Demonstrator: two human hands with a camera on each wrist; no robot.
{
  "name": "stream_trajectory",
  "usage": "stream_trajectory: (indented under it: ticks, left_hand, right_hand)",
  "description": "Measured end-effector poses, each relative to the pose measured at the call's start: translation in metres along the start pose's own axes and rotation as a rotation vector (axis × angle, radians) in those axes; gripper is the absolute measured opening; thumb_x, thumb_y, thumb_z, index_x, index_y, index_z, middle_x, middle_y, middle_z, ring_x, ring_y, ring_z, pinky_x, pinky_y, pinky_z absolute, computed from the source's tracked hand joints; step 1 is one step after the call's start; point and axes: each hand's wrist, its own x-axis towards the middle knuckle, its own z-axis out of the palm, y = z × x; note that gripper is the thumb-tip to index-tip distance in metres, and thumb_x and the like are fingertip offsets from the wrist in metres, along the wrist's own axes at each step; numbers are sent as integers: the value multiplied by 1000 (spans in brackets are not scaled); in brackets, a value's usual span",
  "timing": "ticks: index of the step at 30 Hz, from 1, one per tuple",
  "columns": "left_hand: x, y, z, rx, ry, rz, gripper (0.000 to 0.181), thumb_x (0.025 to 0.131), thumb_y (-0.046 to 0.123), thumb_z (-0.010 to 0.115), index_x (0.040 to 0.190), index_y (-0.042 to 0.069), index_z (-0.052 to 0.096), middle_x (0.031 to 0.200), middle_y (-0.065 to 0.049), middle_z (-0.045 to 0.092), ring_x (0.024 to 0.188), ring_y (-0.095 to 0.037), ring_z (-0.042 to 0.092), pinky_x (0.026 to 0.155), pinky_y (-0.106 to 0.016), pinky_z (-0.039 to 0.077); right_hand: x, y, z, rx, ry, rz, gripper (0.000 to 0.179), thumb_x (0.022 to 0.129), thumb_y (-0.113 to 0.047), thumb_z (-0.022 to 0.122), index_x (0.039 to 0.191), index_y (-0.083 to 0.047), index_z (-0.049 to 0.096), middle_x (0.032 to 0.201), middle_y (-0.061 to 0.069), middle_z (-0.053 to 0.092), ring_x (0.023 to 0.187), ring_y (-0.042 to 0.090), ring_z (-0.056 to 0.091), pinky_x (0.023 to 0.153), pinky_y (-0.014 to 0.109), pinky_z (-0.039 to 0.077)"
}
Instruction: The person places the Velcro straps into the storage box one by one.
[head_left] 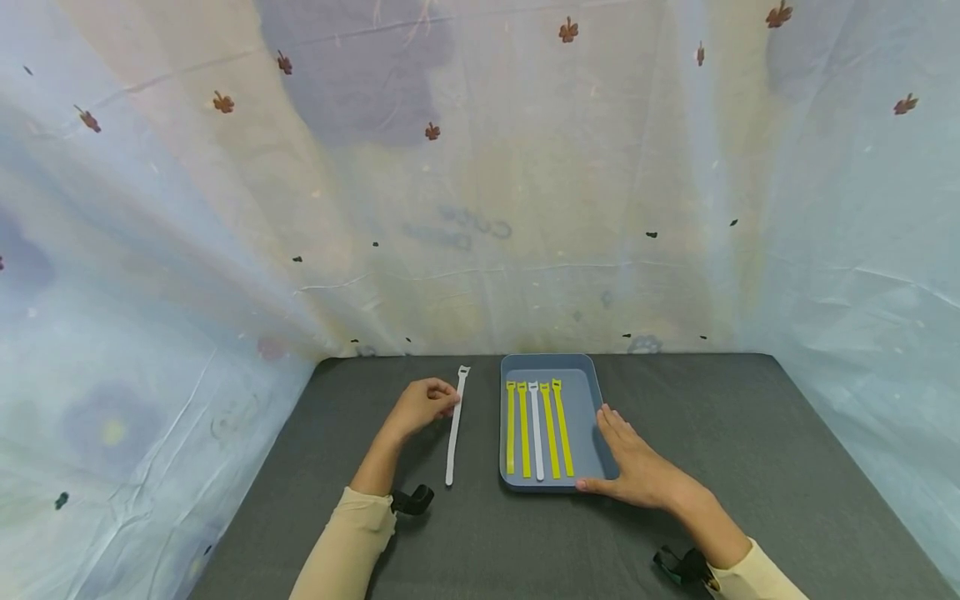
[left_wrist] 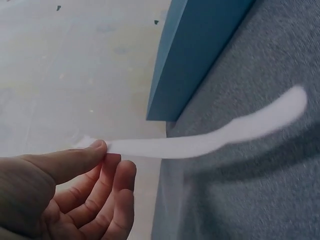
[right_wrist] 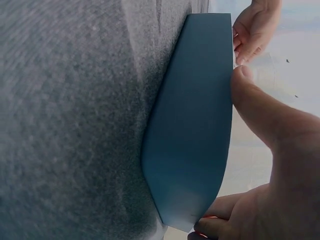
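My left hand [head_left: 431,402] pinches a white cable strap [head_left: 453,446] between thumb and fingers, just below its slotted head. In the left wrist view the white cable strap [left_wrist: 190,148] curves away from the fingertips above the dark cloth. To its right a blue-grey tray [head_left: 587,417] holds several yellow straps [head_left: 524,433] and one white strap [head_left: 536,433], side by side with their slotted heads at the far end. My right hand [head_left: 637,462] rests at the tray's near right corner. Its thumb touches the near rim, and its fairly straight fingers lie along the right side.
A dark grey cloth [head_left: 750,450] covers the table. Behind it and along both sides hangs a pale patterned sheet [head_left: 525,208]. Each wrist wears a black band, the left wristband [head_left: 412,500] lying over the cloth between arm and tray.
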Motion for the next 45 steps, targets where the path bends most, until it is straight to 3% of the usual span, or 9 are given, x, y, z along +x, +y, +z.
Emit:
stream_trajectory:
  ticks: [9,17,27,33,39,42,45]
  left_hand:
    - [1,13,3,-45,12,66,17,105,19,74,111,4,75,91,-10,76,94,-45,73,87,-57,62]
    - [2,30,8,-44,74,114,20,105,25,74,113,7,74,93,-11,77,95,-44,73,74,-33,59]
    - [6,58,20,-81,91,166,20,105,26,74,112,7,75,94,-10,77,86,-27,74,72,-30,56]
    - [9,73,35,-108,66,202,22,106,24,73,114,3,73,97,-15,77,87,-29,74,76,-41,62]
    - [14,83,52,-131,30,191,23,106,22,72,118,3,73,102,-11,77,88,-20,74,80,-40,65]
    - [17,86,59,-131,14,183,23,106,23,72,119,3,73,103,-11,77,91,-26,74,85,-50,64]
    - [20,88,65,-115,-4,182,24,107,25,72,120,5,73,104,-12,78,96,-35,74,86,-51,63]
  right_hand:
    - [1,3,4,-40,14,-3,131,87,-74,76,167,10,16,176,30,9,163,50,11,130,66,16]
    - [2,4,5,-51,18,2,133,86,-75,76,167,11,16,176,30,9,163,50,11,131,66,16]
    - [3,3,3,-54,21,12,137,84,-78,76,166,12,16,176,31,9,162,50,11,130,66,17]
    - [2,0,3,-50,13,18,134,85,-75,77,167,11,15,176,31,7,163,49,10,130,66,18]
    - [4,1,5,-49,20,14,134,85,-74,78,167,12,15,176,31,8,163,50,11,130,67,18]
    - [4,2,6,-54,21,14,134,85,-74,78,166,12,15,175,32,9,162,50,11,130,67,18]
    - [5,2,6,-56,16,25,134,85,-75,77,167,12,15,176,31,8,163,50,11,130,66,18]
